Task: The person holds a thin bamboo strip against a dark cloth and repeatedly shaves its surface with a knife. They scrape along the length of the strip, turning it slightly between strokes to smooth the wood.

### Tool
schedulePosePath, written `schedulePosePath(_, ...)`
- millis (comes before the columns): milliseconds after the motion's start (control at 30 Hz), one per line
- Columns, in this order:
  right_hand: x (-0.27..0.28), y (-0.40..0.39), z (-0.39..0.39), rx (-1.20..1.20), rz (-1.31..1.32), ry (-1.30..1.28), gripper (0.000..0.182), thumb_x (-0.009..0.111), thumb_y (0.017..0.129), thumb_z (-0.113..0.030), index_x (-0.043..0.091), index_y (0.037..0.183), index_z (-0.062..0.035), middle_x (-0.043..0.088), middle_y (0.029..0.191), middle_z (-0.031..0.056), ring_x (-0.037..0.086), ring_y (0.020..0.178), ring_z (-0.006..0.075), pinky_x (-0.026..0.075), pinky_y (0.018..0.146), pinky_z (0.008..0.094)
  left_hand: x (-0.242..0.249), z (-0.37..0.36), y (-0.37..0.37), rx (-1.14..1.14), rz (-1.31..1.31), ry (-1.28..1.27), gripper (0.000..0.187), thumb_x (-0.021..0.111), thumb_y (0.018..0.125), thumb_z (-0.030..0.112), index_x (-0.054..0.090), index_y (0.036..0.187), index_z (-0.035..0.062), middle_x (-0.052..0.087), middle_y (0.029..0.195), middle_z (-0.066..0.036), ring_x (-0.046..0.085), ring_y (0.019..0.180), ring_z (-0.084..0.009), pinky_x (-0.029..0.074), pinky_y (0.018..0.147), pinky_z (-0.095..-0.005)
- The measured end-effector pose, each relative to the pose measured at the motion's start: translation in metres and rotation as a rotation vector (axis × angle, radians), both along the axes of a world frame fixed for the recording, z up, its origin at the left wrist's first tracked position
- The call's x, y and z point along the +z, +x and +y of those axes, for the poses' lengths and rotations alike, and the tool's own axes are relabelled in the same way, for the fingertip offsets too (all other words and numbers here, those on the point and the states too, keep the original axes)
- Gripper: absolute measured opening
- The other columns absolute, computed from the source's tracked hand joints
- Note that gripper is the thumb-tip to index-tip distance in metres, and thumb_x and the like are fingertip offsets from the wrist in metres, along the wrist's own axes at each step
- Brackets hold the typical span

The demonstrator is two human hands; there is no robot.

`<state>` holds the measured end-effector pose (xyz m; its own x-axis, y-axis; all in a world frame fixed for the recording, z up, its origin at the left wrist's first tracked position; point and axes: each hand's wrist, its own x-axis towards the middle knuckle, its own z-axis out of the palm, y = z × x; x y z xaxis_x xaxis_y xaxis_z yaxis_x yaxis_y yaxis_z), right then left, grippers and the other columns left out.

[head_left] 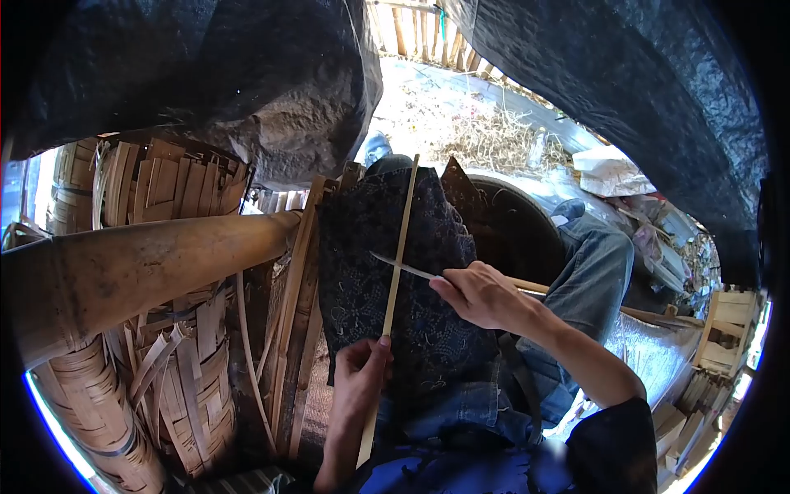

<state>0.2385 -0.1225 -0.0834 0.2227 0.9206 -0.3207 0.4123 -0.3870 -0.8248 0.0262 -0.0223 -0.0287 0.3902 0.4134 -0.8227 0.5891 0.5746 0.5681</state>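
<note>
- Nearest the camera is the shirt (469,473), blue and black, along the bottom edge.
- Just beyond it, the left hand (360,383) grasps the strip (403,235), thumb pressed on it, fingers curled in. The strip is long, pale and narrow; it runs lengthwise over the dark patterned cloth (354,288), its lower end coming out beside the left wrist.
- The right hand (490,298) is closed round the knife (413,270) — blade pointing left, crossing the strip above the left hand. Blade and strip look to be touching, though which lies on top is hard to tell.
- Past the right hand a tan stick (528,286) shows; whether it belongs to the knife, I cannot tell.
- The cloth lies over the lap, with jeans (594,255) showing to its right, near a dark round tub (514,230).
- On the left, a thick bamboo pole (156,263) points in towards the cloth, woven baskets (90,403) behind and below it.
- Black sheeting (625,90) hangs overhead on both sides — between, bright ground with dry grass (485,136).
</note>
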Motion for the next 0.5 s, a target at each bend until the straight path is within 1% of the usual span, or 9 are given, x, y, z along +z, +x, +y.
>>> schedulePosePath(67,-0.018,-0.001,0.002,-0.069,-0.239,0.287,0.049,0.045,0.098,-0.035,0.050,0.061,-0.0036,0.049,0.048,0.0162,0.052,0.042,0.0323,0.041,0.043,0.0414,-0.001,-0.007,0.001,0.037,0.038,0.083,0.037,0.058,0.092,0.037,0.057,0.070,0.0064,0.049,0.056,0.003,0.044,0.049,-0.0040,0.031,0.045,-0.0201)
schedulePosePath(100,-0.019,0.007,0.007,-0.069,-0.186,0.188,0.049,0.047,0.097,-0.036,0.050,0.059,-0.0040,0.049,0.047,0.0150,0.051,0.040,0.0312,0.041,0.041,0.0397,0.001,-0.009,0.002,0.040,0.039,0.090,0.037,0.058,0.092,0.037,0.057,0.070,0.0064,0.049,0.056,0.003,0.044,0.049,-0.0040,0.031,0.045,-0.0201)
schedulePosePath(167,-0.019,0.013,0.010,-0.036,-0.199,0.194,0.049,0.047,0.097,-0.035,0.050,0.059,-0.0041,0.048,0.046,0.0147,0.051,0.039,0.0307,0.041,0.040,0.0391,0.007,-0.008,0.006,0.079,0.108,0.056,0.038,0.058,0.092,0.039,0.056,0.070,0.0074,0.048,0.056,0.003,0.043,0.049,-0.0036,0.031,0.045,-0.0197)
schedulePosePath(233,-0.011,0.014,0.009,0.002,-0.182,0.196,0.049,0.048,0.097,-0.035,0.049,0.059,-0.0043,0.046,0.043,0.0139,0.049,0.035,0.0288,0.038,0.036,0.0384,0.005,-0.010,0.005,0.076,0.083,0.069,0.039,0.058,0.091,0.040,0.056,0.070,0.0078,0.048,0.056,0.003,0.043,0.048,-0.0036,0.031,0.045,-0.0197)
schedulePosePath(400,-0.003,-0.001,-0.012,-0.011,-0.142,0.169,0.048,0.048,0.097,-0.034,0.046,0.059,-0.0049,0.044,0.041,0.0126,0.047,0.034,0.0272,0.036,0.036,0.0385,0.018,-0.019,0.008,0.029,0.029,0.022,0.038,0.058,0.091,0.042,0.057,0.069,0.0097,0.048,0.055,0.004,0.042,0.047,-0.0035,0.032,0.043,-0.0195)
schedulePosePath(500,-0.002,-0.008,-0.013,-0.062,-0.184,0.198,0.049,0.047,0.097,-0.035,0.046,0.059,-0.0051,0.043,0.041,0.0128,0.046,0.034,0.0279,0.036,0.037,0.0395,0.019,-0.022,0.008,0.076,0.122,0.014,0.038,0.059,0.090,0.043,0.056,0.069,0.0110,0.047,0.053,0.004,0.042,0.045,-0.0038,0.031,0.041,-0.0193)
